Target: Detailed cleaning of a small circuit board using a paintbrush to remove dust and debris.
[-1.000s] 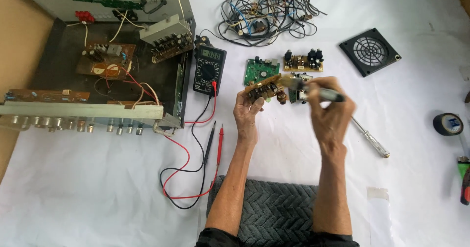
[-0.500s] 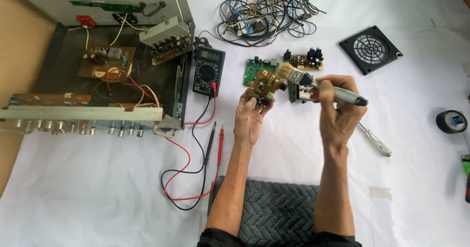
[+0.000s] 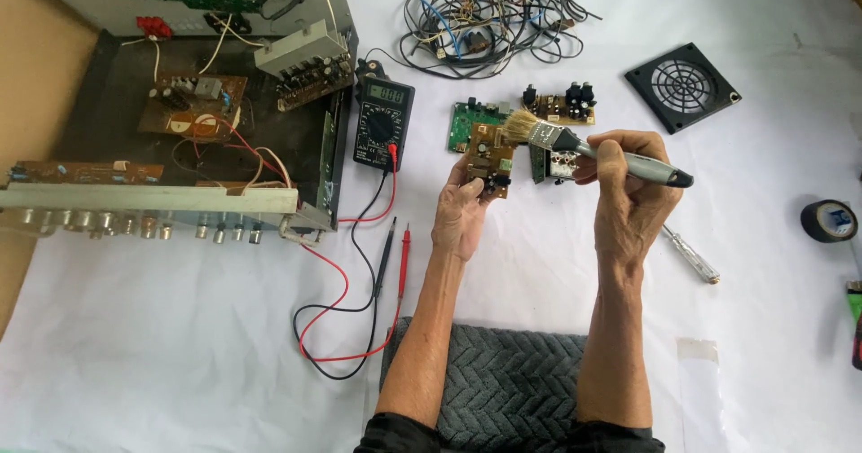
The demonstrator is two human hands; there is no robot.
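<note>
White cloth [image 3: 180,363] covers the whole work surface, and many electronic parts lie on it. At the bottom of the view a grey knitted cushion [image 3: 503,372] lies between the two forearms of the person.

The left hand [image 3: 460,215] is closed around a small brown circuit board [image 3: 489,157] and holds it up by its lower edge, tilted, a little above the cloth. The right hand [image 3: 628,193] is closed around the grey handle of a paintbrush [image 3: 575,140]. The brush lies almost level, and its pale bristles touch the top edge of the brown board.

Just behind the board a green circuit board [image 3: 465,123] lies flat on the cloth, and near it, further back, another small board with black parts [image 3: 561,105]. One more small part is under the brush, but I cannot tell what it is.

To the left of the hands is a black multimeter [image 3: 382,123] with red and black test leads [image 3: 359,282] that curl over the cloth. Further left stands an opened amplifier case [image 3: 180,139] with boards and wires inside.

At the top lies a tangle of cables [image 3: 485,13]. To the right are a black fan grille [image 3: 682,85], a screwdriver [image 3: 691,255] near the right wrist, and a roll of black tape [image 3: 828,219] at the edge.
</note>
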